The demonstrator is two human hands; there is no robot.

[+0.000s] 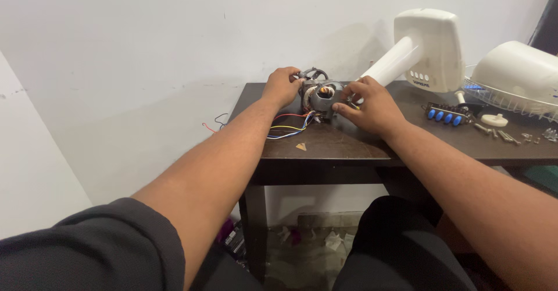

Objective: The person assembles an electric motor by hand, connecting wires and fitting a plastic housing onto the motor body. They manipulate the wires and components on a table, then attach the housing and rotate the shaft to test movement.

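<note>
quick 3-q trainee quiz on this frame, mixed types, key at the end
1. True or false: both hands touch the motor on the table.
2. Which colour are the buttons on the switch block? A) red B) blue C) green
3. Fill in: the loose screws lie on the ____ side of the table, as the person sees it.

Key
1. True: the left hand grips the motor's left side and the right hand its right side.
2. B.
3. Right, near the white fan stand and the grille.
</note>
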